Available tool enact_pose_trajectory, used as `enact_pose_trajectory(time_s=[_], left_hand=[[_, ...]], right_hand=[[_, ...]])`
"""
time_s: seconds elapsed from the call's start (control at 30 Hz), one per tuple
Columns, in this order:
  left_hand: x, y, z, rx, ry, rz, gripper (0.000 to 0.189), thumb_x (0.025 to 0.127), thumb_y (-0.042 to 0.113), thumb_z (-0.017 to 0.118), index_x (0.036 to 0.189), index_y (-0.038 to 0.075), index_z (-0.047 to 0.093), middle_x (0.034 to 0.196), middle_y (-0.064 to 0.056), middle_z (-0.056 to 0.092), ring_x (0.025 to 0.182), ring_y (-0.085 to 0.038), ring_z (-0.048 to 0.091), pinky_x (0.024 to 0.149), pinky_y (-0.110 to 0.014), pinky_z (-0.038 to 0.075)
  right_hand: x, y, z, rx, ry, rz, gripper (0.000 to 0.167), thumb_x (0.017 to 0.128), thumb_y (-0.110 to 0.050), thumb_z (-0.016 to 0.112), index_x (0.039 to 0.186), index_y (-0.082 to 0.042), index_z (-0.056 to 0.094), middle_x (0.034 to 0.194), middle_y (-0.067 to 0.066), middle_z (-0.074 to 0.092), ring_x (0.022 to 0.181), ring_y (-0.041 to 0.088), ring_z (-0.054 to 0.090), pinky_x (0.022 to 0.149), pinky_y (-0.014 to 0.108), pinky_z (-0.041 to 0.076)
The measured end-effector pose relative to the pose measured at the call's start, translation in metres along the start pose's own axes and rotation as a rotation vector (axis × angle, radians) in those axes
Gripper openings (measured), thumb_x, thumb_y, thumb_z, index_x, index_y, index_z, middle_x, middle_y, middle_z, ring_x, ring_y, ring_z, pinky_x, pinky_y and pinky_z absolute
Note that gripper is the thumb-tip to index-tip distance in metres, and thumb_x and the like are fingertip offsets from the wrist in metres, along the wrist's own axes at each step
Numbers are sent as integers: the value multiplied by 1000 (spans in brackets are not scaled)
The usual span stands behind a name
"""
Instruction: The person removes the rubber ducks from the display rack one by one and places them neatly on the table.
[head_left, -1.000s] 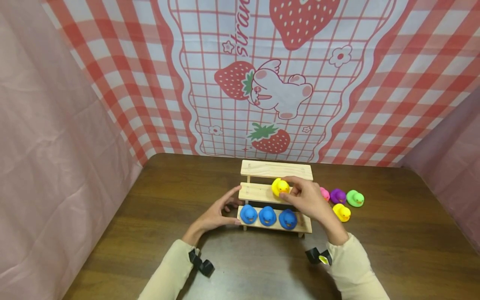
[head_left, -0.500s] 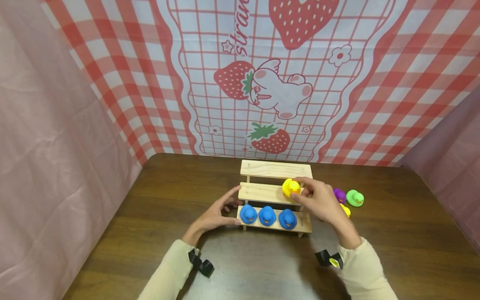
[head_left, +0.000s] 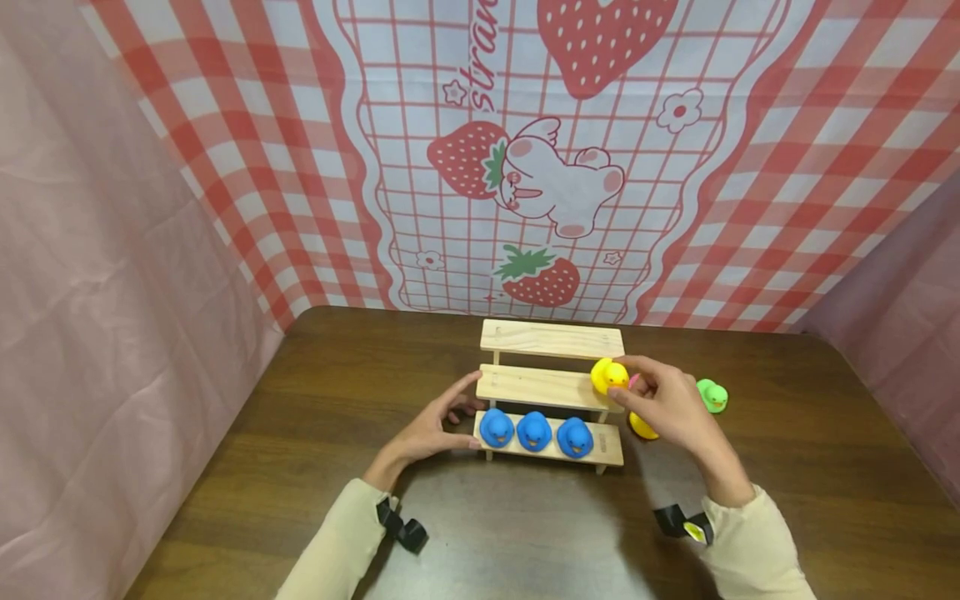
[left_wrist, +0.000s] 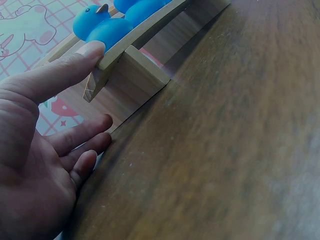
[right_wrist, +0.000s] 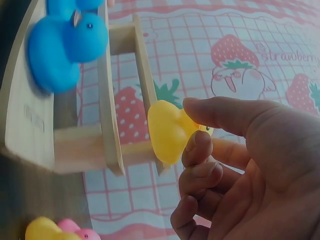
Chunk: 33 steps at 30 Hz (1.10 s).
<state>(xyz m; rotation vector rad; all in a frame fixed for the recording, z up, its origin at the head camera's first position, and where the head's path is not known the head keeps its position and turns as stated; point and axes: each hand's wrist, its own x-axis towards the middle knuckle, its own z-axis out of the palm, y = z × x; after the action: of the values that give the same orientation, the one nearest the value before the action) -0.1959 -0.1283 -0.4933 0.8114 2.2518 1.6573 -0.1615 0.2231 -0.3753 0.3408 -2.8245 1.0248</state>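
Note:
My right hand (head_left: 663, 400) pinches a yellow rubber duck (head_left: 608, 377) between thumb and fingertips at the right end of the middle step. In the right wrist view this yellow duck (right_wrist: 170, 131) is seen from behind, overlapping the rack. The three-step wooden rack (head_left: 536, 385) carries three blue rubber ducks, one of them a blue duck (head_left: 575, 437), on its lowest step. At the rack's left end, my left hand (head_left: 431, 429) touches it with fingers spread: the thumb (left_wrist: 80, 62) lies at the lowest step's edge and the index finger reaches the middle step.
Right of the rack, a second yellow duck (head_left: 643, 426), a pink duck (right_wrist: 89, 234) and a green duck (head_left: 712, 396) stand on the brown table (head_left: 480, 525), partly hidden by my right hand. A strawberry-patterned cloth (head_left: 525, 225) hangs behind. Pink curtains (head_left: 135, 292) flank the table.
My right hand has slid the yellow duck rightward along the middle step, from near its centre to its right end, covering the purple duck from view. The left hand stays put.

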Motion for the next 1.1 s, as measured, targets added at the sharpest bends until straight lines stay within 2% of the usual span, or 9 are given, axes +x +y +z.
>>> enact_pose_trajectory(time_s=[0.3,0.53,1.1], left_hand=[[0,0,0,-2,1,2,99,80,11,82,160,24,24,131,-19,64,115,-26,56,91,-35,41],[0,-1,-1,2,3,-7,99,80,10,82,160,23,24,131,-20,64,115,-31,56,92,-35,42],[0,1,1,-18,-3,1,99,80,13,82,160,25,24,131,-19,65,115,-27,57,91,-38,41]], right_hand=[[-10,16,-15,-24,26,27,47,89,-22,75,128,1,62,71,5,60,55,6,46,45,25,39],[-19,30,-26,-54,57,57,45,89,-21,75,127,1,63,71,6,59,55,7,45,46,24,39],[-35,60,-42,-95,80,138,46,91,-23,74,128,1,61,69,5,59,52,5,39,47,24,34]])
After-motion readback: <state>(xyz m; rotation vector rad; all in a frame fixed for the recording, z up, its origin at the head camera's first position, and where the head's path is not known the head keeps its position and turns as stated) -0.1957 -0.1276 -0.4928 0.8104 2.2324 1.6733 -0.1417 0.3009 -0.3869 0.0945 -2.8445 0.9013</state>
